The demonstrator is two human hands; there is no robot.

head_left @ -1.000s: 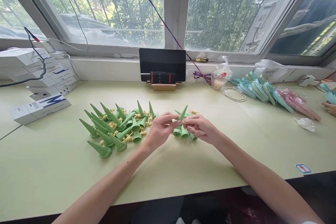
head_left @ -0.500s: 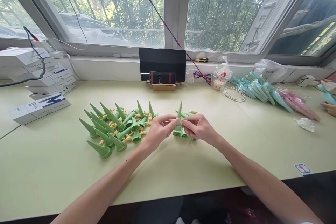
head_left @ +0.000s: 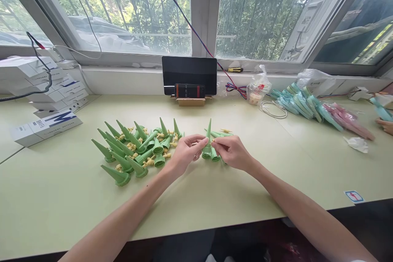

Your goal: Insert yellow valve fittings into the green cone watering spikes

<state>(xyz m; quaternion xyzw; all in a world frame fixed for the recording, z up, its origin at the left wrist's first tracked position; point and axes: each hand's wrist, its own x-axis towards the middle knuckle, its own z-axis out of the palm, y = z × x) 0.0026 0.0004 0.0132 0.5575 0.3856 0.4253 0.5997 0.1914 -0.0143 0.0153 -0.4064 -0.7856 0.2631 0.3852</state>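
My left hand (head_left: 188,152) is closed around a green plastic cone spike (head_left: 208,128), which stands point up between thumb and fingers. Close against its right side, my right hand (head_left: 236,153) pinches a small yellow plastic piece (head_left: 213,141), mostly covered by the fingertips. Behind and below the hands lie more green cones (head_left: 215,157), partly hidden, with a yellow fitting (head_left: 226,131) at their far end. To the left of my left hand spreads a pile of green cones (head_left: 119,175) with yellow valve-like fittings (head_left: 150,161) mixed in.
A phone (head_left: 189,91) showing a timer leans on a dark tablet (head_left: 172,69) at the back. White boxes (head_left: 47,127) are stacked left. Right, teal packets (head_left: 294,102), pink packets (head_left: 346,120) and a coiled cable (head_left: 273,110) lie near another person's hand (head_left: 385,125).
Both hands stay at nearly the same place. The right fingers have shifted slightly on the yellow piece beside the cone, and the yellow shows a little more.
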